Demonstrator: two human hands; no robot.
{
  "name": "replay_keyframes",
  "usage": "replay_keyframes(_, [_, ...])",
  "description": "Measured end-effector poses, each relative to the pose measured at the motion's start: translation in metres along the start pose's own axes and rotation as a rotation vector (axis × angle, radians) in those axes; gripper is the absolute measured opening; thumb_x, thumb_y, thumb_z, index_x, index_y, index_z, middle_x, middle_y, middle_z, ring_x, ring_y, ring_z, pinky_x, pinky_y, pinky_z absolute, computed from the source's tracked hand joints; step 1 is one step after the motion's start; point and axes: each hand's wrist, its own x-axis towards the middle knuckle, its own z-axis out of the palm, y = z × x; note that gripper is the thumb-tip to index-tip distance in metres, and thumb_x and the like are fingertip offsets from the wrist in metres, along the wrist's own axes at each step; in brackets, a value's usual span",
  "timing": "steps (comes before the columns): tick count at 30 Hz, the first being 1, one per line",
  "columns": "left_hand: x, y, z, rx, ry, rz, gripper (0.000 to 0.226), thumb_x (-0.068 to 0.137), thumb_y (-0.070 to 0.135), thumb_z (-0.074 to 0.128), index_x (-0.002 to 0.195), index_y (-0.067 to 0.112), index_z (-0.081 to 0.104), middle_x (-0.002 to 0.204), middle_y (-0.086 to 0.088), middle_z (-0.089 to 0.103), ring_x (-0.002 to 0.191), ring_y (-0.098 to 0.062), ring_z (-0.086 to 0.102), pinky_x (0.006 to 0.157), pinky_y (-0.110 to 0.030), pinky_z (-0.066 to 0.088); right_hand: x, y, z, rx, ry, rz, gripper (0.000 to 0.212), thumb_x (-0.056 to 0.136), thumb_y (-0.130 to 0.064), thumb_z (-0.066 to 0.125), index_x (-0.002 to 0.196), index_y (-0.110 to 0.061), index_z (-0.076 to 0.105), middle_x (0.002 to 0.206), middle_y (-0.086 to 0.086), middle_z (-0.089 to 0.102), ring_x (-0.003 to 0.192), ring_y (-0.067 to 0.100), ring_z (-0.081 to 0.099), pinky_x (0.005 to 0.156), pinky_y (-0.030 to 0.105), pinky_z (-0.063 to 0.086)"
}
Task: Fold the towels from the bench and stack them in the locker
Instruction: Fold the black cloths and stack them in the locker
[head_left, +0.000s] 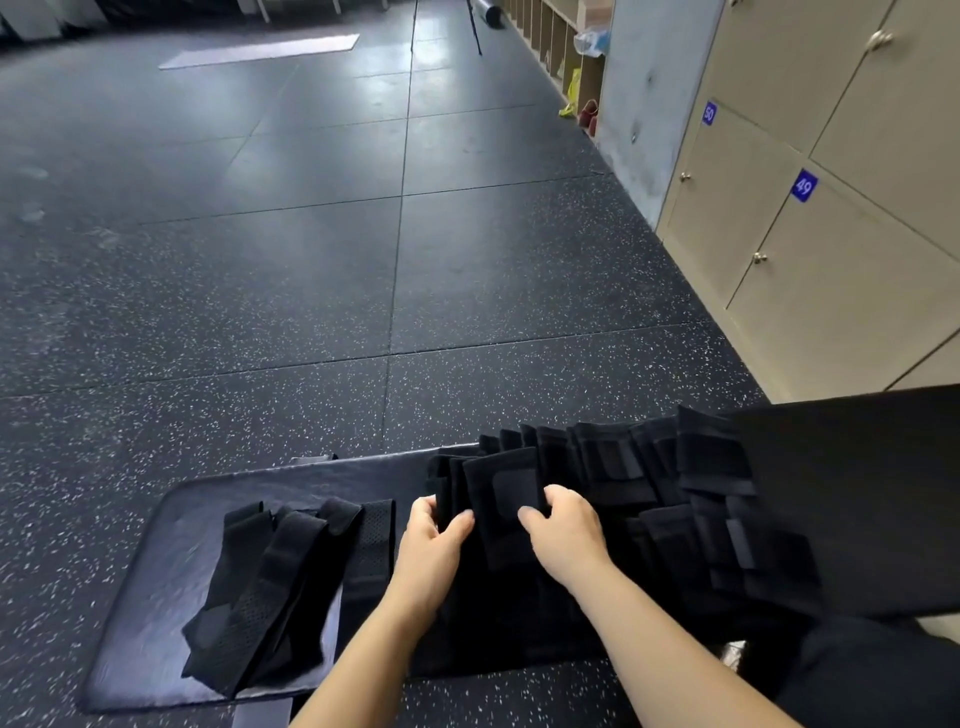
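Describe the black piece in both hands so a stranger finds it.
On the bench near the lockers lies a row of folded pieces. The held piece is near its left end; only it is gripped by the left hand and right hand.

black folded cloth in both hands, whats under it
Under the black folded cloth lie more overlapping black cloths; the dark padded bench directly beneath is covered.
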Motion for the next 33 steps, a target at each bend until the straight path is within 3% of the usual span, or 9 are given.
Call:
replay_keyframes(2, [-0.001, 0.001, -0.001, -0.049, -0.042, -0.004, 0.04, 0.079, 0.033, 0.066, 0.114, 0.017, 0.054, 0.106, -0.007, 0.073, 0.1, -0.023, 0.07, 0.093, -0.05, 0.054, 0.003, 0.002, 0.001, 0.057, -0.018, -0.01, 0.029, 0.088, -0.03, 0.059, 0.067, -0.019, 0.041, 0.088, 0.003, 0.053, 0.08, 0.023, 0.048, 0.07, 0.03, 0.039])
replay_keyframes(5, [-0.004, 0.011, 0.0, -0.084, -0.065, 0.033, 0.023, 0.094, 0.015, 0.061, 0.115, 0.014, 0.053, 0.106, -0.01, 0.073, 0.099, -0.024, 0.071, 0.09, -0.046, 0.056, 0.002, 0.001, -0.005, 0.176, -0.027, -0.048, 0.013, 0.088, -0.03, 0.06, 0.091, -0.019, 0.055, 0.097, -0.002, 0.054, 0.088, 0.016, 0.05, 0.078, 0.031, 0.042])
replay_keyframes(10, [-0.014, 0.049, 0.014, -0.145, -0.159, 0.109, 0.023, 0.097, 0.009, 0.057, 0.119, 0.011, 0.052, 0.107, -0.011, 0.073, 0.099, -0.027, 0.071, 0.085, -0.042, 0.057, -0.013, -0.005, -0.043, 0.447, 0.024, -0.116, 0.008, 0.088, -0.015, 0.063, 0.084, -0.009, 0.067, 0.086, 0.006, 0.073, 0.079, 0.016, 0.065, 0.075, 0.031, 0.054])
replay_keyframes(13, [-0.026, 0.075, 0.039, -0.122, -0.277, 0.166, 0.026, 0.098, 0.012, 0.057, 0.123, 0.014, 0.051, 0.112, -0.01, 0.072, 0.103, -0.028, 0.07, 0.091, -0.046, 0.055, -0.023, 0.003, -0.08, 0.527, 0.082, -0.138, 0.006, 0.088, -0.014, 0.064, 0.086, -0.011, 0.07, 0.084, 0.006, 0.074, 0.083, 0.023, 0.07, 0.08, 0.039, 0.055])
replay_keyframes(17, [-0.045, 0.103, 0.087, -0.07, -0.432, 0.232, 0.029, 0.097, 0.02, 0.059, 0.125, 0.026, 0.052, 0.118, 0.003, 0.071, 0.108, -0.016, 0.068, 0.093, -0.035, 0.053, -0.041, 0.027, -0.136, 0.522, 0.217, -0.138, 0.008, 0.086, -0.016, 0.066, 0.084, -0.011, 0.07, 0.083, 0.007, 0.074, 0.087, 0.03, 0.068, 0.081, 0.046, 0.056])
replay_keyframes(20, [-0.064, 0.116, 0.128, -0.081, -0.572, 0.203, 0.057, 0.085, 0.041, 0.073, 0.136, 0.033, 0.048, 0.132, 0.004, 0.063, 0.12, -0.019, 0.062, 0.104, -0.047, 0.046, -0.06, 0.049, -0.181, 0.498, 0.331, -0.128, 0.011, 0.085, -0.019, 0.067, 0.082, -0.009, 0.07, 0.08, 0.01, 0.072, 0.084, 0.033, 0.067, 0.078, 0.048, 0.055])
replay_keyframes(24, [-0.099, 0.127, 0.188, -0.137, -0.773, 0.17, 0.033, 0.096, 0.022, 0.061, 0.129, 0.024, 0.054, 0.12, -0.006, 0.07, 0.107, -0.03, 0.069, 0.09, -0.051, 0.055, -0.092, 0.086, -0.236, 0.497, 0.483, -0.097, 0.011, 0.083, -0.017, 0.069, 0.08, -0.006, 0.069, 0.079, 0.01, 0.072, 0.081, 0.031, 0.068, 0.077, 0.048, 0.056])
replay_keyframes(29, [-0.148, 0.134, 0.26, -0.173, -0.927, 0.127, 0.033, 0.094, 0.013, 0.062, 0.126, 0.015, 0.054, 0.114, -0.013, 0.072, 0.099, -0.032, 0.071, 0.067, -0.038, 0.061, -0.139, 0.137, -0.289, 0.5, 0.639, -0.047, 0.008, 0.083, -0.013, 0.068, 0.079, -0.006, 0.069, 0.079, 0.009, 0.073, 0.08, 0.029, 0.069, 0.077, 0.047, 0.056])
replay_keyframes(33, [-0.185, 0.133, 0.316, -0.138, -0.985, 0.088, 0.027, 0.094, 0.008, 0.061, 0.121, 0.013, 0.058, 0.111, -0.016, 0.072, 0.098, -0.032, 0.071, 0.068, -0.038, 0.06, -0.176, 0.179, -0.326, 0.532, 0.743, 0.007, 0.007, 0.085, -0.013, 0.067, 0.079, -0.012, 0.071, 0.078, 0.005, 0.074, 0.079, 0.024, 0.07, 0.072, 0.039, 0.058])
